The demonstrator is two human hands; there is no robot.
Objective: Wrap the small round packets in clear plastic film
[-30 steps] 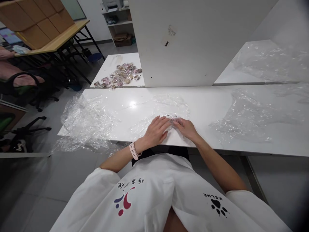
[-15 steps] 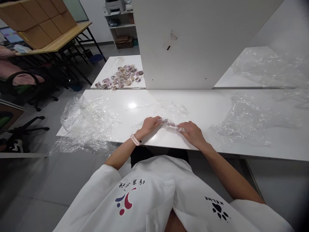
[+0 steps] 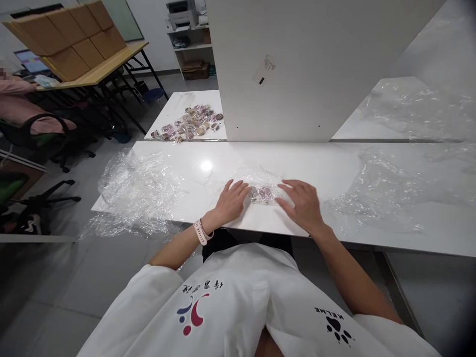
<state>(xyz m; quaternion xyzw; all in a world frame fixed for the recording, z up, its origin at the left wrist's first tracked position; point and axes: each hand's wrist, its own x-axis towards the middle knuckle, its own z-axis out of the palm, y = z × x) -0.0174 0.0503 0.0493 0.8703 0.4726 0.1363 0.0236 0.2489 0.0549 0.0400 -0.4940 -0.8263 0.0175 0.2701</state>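
On the white table lies a small pinkish-brown packet [image 3: 262,194] on a sheet of clear plastic film [image 3: 256,173]. My left hand [image 3: 231,201] rests flat at the packet's left side, its fingers stretched out over the film. At the right side my right hand [image 3: 300,202] is open, thumb and fingers apart, with its fingertips close to the film; whether they touch it I cannot tell. What exactly is inside the packet is too small to make out.
Crumpled clear film [image 3: 137,188] hangs over the table's left edge, and more film [image 3: 386,193] lies to the right. Beyond a white upright panel [image 3: 282,74] sits a pile of small wrapped pieces [image 3: 197,121]. Cardboard boxes [image 3: 74,44] and a seated person [image 3: 18,99] are at the far left.
Both hands have let go of the wrapped packet and opened. It now lies flat on the film, and the right hand has moved slightly right.
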